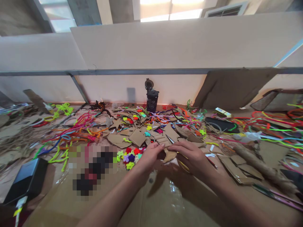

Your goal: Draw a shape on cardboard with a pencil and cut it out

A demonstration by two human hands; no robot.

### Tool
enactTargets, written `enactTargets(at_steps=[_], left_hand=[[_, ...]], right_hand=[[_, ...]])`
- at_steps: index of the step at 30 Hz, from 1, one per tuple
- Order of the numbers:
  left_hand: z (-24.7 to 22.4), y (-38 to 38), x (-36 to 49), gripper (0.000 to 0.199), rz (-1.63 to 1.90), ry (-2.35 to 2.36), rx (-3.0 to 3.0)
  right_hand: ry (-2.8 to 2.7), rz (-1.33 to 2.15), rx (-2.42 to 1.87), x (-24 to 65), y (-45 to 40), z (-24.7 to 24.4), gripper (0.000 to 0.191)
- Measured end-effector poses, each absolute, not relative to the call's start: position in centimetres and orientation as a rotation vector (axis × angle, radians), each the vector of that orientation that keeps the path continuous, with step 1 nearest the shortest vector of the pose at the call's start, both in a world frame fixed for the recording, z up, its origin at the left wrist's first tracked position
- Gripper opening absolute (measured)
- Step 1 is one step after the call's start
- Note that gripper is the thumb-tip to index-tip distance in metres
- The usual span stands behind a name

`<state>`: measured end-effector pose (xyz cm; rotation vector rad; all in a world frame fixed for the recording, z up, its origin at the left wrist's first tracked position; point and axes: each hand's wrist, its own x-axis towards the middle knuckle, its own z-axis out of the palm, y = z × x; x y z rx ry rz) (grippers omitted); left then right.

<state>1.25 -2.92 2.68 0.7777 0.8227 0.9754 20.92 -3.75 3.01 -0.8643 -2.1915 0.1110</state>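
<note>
In front of me my left hand (149, 155) pinches a small, cut piece of brown cardboard (169, 156) between thumb and fingers. My right hand (193, 157) is closed around scissors (169, 139) at the right side of that piece. The pointed metal blades stick out past the fingers, and a yellow handle loop shows under the palm. Just left of my left hand lies a cluster of small, colourful fuzzy flowers (130, 158). Beyond both hands are loose cardboard scraps (137, 137); my fingers hide part of the held piece.
Bright pipe cleaners (272, 121) and scraps spread across the table. A black container with a raised lid (152, 101) stands at the back. A black box with a cable (26, 181) sits left. Rolled brown material (260, 168) and pink-handled scissors (281, 198) lie right.
</note>
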Motion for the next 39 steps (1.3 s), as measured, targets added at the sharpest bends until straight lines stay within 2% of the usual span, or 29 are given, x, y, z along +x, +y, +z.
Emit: enactTargets(at_steps=[7,13,19,24,28,39], left_hand=[[3.6,-4.0,1.5,0.043,0.902,0.813,0.928],[3.9,-4.4,1.8,0.061,0.900,0.816,1.011],[3.9,-4.5,1.9,0.040,0.958,0.827,1.200],[4.3,-4.5,2.0,0.029,0.957,0.911,1.295],[4.8,-4.9,2.3,0.022,0.979,0.868,1.259],[4.7,-5.1,2.4,0.031,1.000,0.880,1.229]], right_hand=[[-1.979,0.559,-1.051,20.9,-4.1,4.2,0.012],[-1.764,0.926,-1.105,21.0,-4.1,3.8,0.018],[-1.515,1.247,-1.026,20.6,-4.2,3.8,0.029],[-1.410,1.304,-1.026,20.4,-4.2,3.9,0.041],[-1.381,1.312,-1.045,20.4,-4.3,4.0,0.043],[-1.496,1.190,-1.141,20.4,-4.5,4.2,0.041]])
